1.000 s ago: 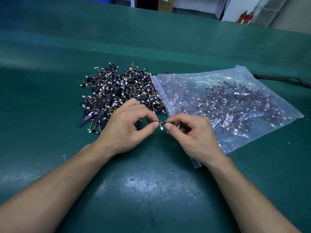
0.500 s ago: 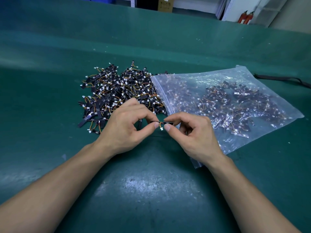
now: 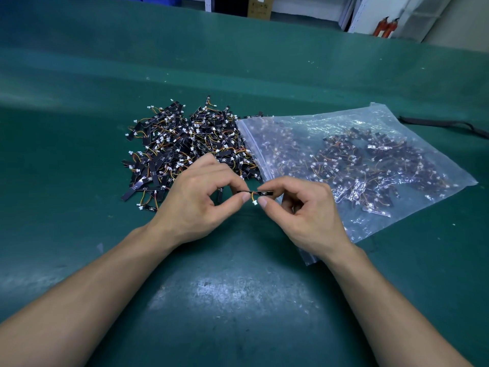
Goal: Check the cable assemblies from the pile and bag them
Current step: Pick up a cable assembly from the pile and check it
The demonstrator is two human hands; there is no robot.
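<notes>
Both hands are close together above the green worktop, and they hold one little cable assembly between them. The left hand pinches its left end with thumb and first finger, and the right hand pinches its right end the same way. The piece is a thin black strip lying level, with short orange wires and a tiny white plug hanging from its middle. Just behind the left hand sits the pile of many more black strips with white plugs, all tangled up. To the right of the pile lies a clear plastic bag, flat on the worktop, with lots of the same pieces inside. Its open side seems to face the pile, though the shiny plastic makes that hard to see. A dark strap lies far off beyond the bag.
</notes>
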